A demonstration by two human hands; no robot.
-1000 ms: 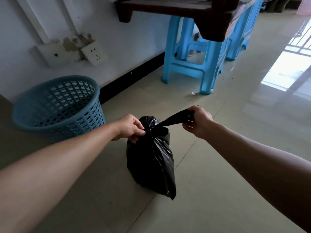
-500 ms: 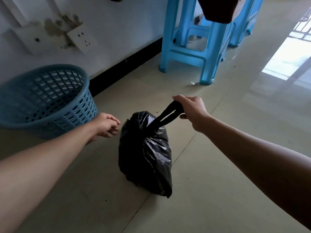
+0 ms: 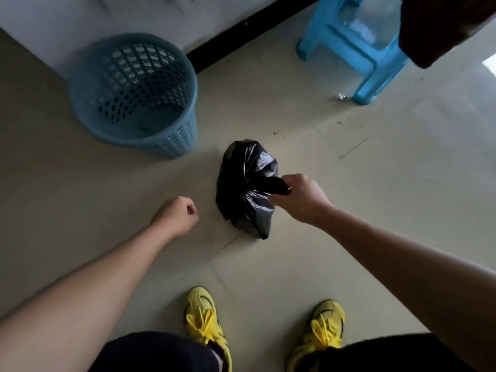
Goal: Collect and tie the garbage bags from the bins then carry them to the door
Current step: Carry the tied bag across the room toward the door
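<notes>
A small black garbage bag (image 3: 243, 189), bunched and tied at its neck, hangs just above or rests on the tiled floor in the middle of the view. My right hand (image 3: 302, 198) grips the bag's twisted top from the right. My left hand (image 3: 178, 217) is a loose fist to the left of the bag, apart from it and holding nothing. A blue perforated plastic bin (image 3: 134, 92) stands behind and to the left of the bag, near the wall, with no liner in it.
A light blue plastic stool (image 3: 357, 49) stands at the upper right, under a dark wooden table corner (image 3: 442, 28). A white wall with a black skirting strip (image 3: 241, 30) runs along the top. My yellow shoes (image 3: 204, 323) are at the bottom.
The view has tilted down and pulled back, so my shoes show. My left hand has let go of the bag and drawn back into a fist. My right hand keeps its grip on the bag's top.
</notes>
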